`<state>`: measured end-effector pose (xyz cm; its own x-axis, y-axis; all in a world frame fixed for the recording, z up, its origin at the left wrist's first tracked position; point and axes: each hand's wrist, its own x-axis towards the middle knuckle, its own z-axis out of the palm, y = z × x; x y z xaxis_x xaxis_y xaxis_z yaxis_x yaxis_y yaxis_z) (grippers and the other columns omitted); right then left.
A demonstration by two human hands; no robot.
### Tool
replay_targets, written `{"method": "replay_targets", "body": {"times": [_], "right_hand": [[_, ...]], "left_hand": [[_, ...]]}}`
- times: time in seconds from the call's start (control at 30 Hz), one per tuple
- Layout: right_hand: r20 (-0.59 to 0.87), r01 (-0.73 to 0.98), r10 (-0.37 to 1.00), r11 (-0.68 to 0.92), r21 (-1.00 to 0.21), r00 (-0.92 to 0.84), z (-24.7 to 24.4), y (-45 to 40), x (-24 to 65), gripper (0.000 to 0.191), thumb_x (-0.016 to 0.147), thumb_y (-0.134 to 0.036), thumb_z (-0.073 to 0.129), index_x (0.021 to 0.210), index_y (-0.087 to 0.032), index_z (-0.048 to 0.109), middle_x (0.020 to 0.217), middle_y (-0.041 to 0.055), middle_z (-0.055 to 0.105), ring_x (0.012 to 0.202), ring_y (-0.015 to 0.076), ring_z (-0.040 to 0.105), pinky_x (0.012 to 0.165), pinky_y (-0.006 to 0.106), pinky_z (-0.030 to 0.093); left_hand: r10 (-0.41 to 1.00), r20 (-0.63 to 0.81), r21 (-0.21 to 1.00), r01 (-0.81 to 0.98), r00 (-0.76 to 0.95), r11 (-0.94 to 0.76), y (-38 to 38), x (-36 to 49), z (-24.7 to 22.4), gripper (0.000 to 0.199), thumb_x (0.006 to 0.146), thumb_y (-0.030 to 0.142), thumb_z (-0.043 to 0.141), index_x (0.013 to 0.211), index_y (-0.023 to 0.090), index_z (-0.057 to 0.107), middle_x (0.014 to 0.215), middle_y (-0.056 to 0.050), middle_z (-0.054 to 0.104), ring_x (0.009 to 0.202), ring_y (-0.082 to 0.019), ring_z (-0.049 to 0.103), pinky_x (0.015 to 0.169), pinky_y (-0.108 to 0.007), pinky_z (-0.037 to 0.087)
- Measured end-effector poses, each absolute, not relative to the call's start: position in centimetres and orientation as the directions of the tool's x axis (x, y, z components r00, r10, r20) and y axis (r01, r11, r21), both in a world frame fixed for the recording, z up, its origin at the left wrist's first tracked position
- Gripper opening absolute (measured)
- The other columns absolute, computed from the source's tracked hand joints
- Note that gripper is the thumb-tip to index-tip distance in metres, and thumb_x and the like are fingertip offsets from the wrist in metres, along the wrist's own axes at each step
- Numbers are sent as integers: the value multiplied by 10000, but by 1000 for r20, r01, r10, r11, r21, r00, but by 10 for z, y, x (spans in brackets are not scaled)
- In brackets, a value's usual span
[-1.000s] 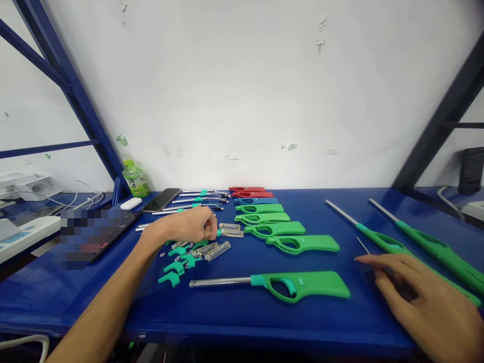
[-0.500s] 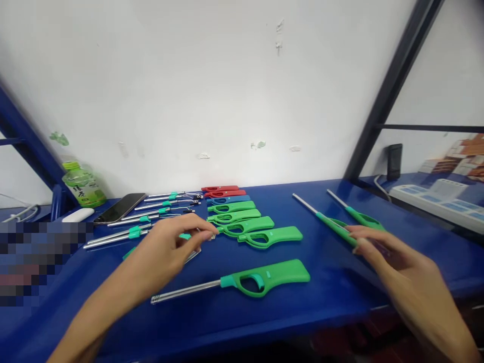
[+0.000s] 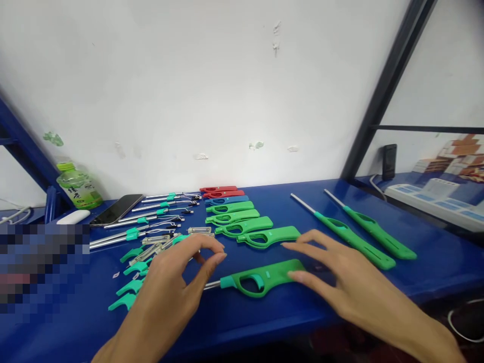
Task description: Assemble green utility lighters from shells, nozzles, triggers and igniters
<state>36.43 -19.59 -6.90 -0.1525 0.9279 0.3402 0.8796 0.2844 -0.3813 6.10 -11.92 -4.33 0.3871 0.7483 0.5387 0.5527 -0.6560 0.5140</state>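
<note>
A green lighter (image 3: 282, 271) with a metal tube lies near the table's front edge. My right hand (image 3: 333, 272) is at its handle end, thumb over the handle and fingers apart, gripping nothing. Above the metal tube, my left hand (image 3: 185, 277) has thumb and forefinger brought near each other; whatever may be between them is too small to make out. Behind lie several green handle shells (image 3: 270, 236), with a blue shell (image 3: 230, 200) and red shells (image 3: 223, 193) farther back. Two more green lighters (image 3: 355, 242) lie at the right.
Metal tubes with teal parts (image 3: 132, 234), clear small parts (image 3: 199, 230) and teal triggers (image 3: 130, 287) lie at the left. A phone (image 3: 118, 209), a white case (image 3: 73, 217) and a green bottle (image 3: 79, 189) stand or lie behind. A power strip (image 3: 434, 201) is at the right.
My right hand has moved left, away from the two lighters at the right, to the front lighter's handle. My left hand has moved right and slightly down, uncovering the teal triggers.
</note>
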Motion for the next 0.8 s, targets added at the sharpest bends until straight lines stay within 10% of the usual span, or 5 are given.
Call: {"method": "replay_targets", "body": {"times": [0.13, 0.4, 0.67, 0.8], "right_hand": [[251, 879, 938, 320, -354, -240, -83, -178, 360, 361, 1005, -533, 637, 1299, -340, 719, 1393, 51, 691, 1147, 290, 743, 961, 417, 603], [449, 866, 892, 269, -421, -59, -93, -199, 347, 141, 974, -405, 711, 1069, -302, 726, 1046, 7, 790, 828, 199, 794, 705, 256, 625], [542, 880, 816, 395, -265, -203, -124, -213, 345, 377, 1063, -263, 543, 1403, -380, 657, 1318, 33, 750, 952, 204, 816, 726, 245, 645], [542, 834, 831, 387, -394, -129, -105, -218, 344, 267, 1039, -343, 605, 1271, -387, 730, 1197, 33, 745, 872, 184, 785, 656, 232, 607]], "left_hand": [[759, 509, 510, 567, 407, -646, -125, 57, -72, 145, 1007, 357, 588, 961, 286, 707, 1123, -17, 793, 1035, -233, 763, 881, -320, 617], [752, 527, 519, 550, 396, -654, -139, 59, -87, 124, 1030, 277, 557, 997, 304, 673, 917, 41, 763, 798, -152, 757, 694, -205, 588], [660, 651, 416, 551, 375, -723, -140, 61, -89, 144, 1026, 237, 558, 963, 275, 681, 926, 6, 743, 796, -151, 744, 715, -201, 583], [631, 683, 405, 526, 369, -747, -141, 67, -85, 136, 1017, 204, 590, 1026, 281, 702, 986, 5, 750, 870, -148, 752, 800, -194, 585]]}}
